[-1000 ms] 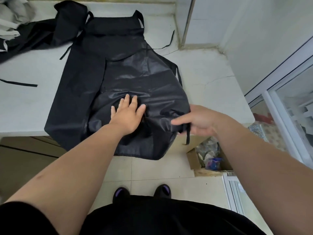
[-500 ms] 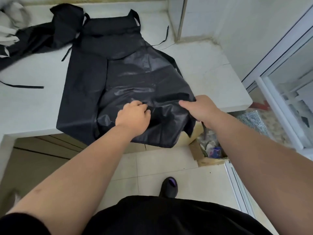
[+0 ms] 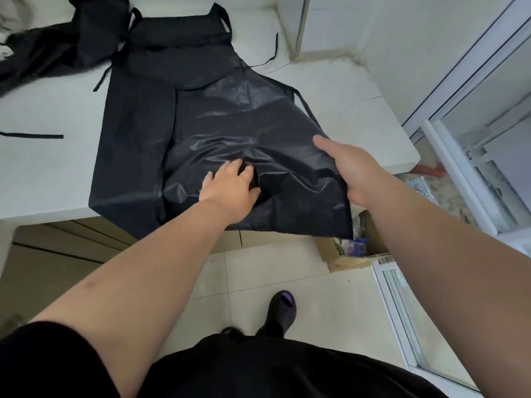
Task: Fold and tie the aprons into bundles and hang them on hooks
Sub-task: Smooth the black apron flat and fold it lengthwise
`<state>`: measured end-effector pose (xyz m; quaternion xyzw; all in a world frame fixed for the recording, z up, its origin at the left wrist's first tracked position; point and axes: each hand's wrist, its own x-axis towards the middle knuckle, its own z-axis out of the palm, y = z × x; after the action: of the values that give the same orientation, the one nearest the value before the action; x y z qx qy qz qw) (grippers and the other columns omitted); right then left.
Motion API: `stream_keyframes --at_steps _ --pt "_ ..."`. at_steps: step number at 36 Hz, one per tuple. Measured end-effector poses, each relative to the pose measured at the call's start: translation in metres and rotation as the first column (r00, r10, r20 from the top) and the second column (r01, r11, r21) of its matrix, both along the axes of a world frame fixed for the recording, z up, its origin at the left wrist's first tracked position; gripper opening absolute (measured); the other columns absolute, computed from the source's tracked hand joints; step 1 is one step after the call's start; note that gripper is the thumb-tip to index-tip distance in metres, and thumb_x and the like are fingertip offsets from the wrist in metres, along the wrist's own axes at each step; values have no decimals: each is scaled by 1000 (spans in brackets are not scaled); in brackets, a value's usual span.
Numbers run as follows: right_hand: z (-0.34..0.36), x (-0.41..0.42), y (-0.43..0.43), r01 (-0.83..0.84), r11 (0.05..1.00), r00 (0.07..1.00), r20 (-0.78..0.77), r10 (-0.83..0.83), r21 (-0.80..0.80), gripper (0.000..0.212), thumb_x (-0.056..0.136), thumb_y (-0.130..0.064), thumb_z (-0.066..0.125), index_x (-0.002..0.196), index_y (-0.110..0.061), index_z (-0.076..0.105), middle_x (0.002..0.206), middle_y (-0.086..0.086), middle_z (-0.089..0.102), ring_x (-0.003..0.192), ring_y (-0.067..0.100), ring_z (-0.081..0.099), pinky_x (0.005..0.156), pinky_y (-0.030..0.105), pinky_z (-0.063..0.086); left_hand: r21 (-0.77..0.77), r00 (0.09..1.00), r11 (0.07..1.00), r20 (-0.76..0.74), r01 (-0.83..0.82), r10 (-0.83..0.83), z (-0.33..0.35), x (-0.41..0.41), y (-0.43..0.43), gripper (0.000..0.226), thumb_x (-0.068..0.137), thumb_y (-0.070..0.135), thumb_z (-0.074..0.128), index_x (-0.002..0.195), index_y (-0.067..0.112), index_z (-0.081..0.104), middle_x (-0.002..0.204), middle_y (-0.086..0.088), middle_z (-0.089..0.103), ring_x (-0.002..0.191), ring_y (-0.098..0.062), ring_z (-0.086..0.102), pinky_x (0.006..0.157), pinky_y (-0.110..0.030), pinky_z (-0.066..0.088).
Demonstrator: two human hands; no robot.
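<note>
White counter (image 3: 43, 179) carries the black apron (image 3: 230, 110) spread flat, hem hanging over its front edge. Curled fingers of the left hand (image 3: 230, 188) bunch the middle fabric; the right hand (image 3: 350, 170) grips the right edge, thumb on top. Folding looks barely begun: next, carry that edge leftward
</note>
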<state>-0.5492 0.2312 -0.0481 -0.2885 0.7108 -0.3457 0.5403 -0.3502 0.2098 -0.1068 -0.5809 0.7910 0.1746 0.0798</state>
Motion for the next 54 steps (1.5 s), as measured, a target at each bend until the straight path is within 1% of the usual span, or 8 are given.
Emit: stream_keyframes --at_steps 5,12,30,34,39,43,48,54 --pt "17 13 -12 -121 989 989 -96 113 -83 5 87 -11 62 89 -11 67 94 13 71 86 28 68 83 41 56 -57 994 998 -107 10 -16 1 2 -5 45 101 42 35 139 20 44 148 1 38 141 -22 27 115 -44 23" --pt "34 20 -26 -165 961 986 -57 156 -224 29 81 6 49 93 -15 64 93 9 69 87 26 67 84 43 54 26 987 999 -153 -44 48 0 -3 -8 49 103 44 25 149 31 25 152 3 29 141 -20 25 117 -46 18" --pt "16 -12 -33 -119 967 947 -318 42 -225 5 75 2 52 76 2 56 76 13 60 73 25 57 61 29 45 19 987 987 -30 -158 158 6 -38 -19 56 94 56 43 139 24 33 140 -5 32 134 -28 30 109 -59 25" --pt "32 1 -30 -203 937 977 -126 174 -286 38 78 8 54 105 -17 64 102 14 69 95 35 66 85 56 53 33 987 987 -11 -158 159 2 -44 -17 60 94 60 38 145 31 24 147 -5 25 140 -27 22 112 -62 18" --pt "41 26 -33 -449 832 894 -160 419 -325 68 83 8 56 139 -27 42 120 -10 56 112 15 56 96 30 47 132 995 989 -73 -61 71 0 -31 -18 56 95 56 39 148 42 24 158 -2 12 146 -26 5 115 -59 8" --pt "40 57 -33 -562 775 827 -200 525 -289 69 84 7 57 145 -18 38 137 -10 47 113 6 52 86 11 40 213 711 954 -637 -209 298 16 1 -17 32 101 21 45 130 20 58 134 0 54 125 -17 47 103 -25 34" --pt "17 99 -34 -676 717 736 -204 645 -171 61 81 -6 53 139 -24 47 127 -1 56 113 18 54 99 32 42 456 287 726 -706 -516 648 38 47 -16 41 95 48 38 115 26 67 121 7 64 114 -12 56 107 -37 37" --pt "-19 117 -36 -658 753 739 -206 641 -16 30 78 -3 46 85 -32 50 79 -17 35 70 4 34 60 22 29 351 457 767 -643 -538 615 39 74 -3 23 98 38 42 108 28 61 118 3 62 111 -17 56 104 -40 41"
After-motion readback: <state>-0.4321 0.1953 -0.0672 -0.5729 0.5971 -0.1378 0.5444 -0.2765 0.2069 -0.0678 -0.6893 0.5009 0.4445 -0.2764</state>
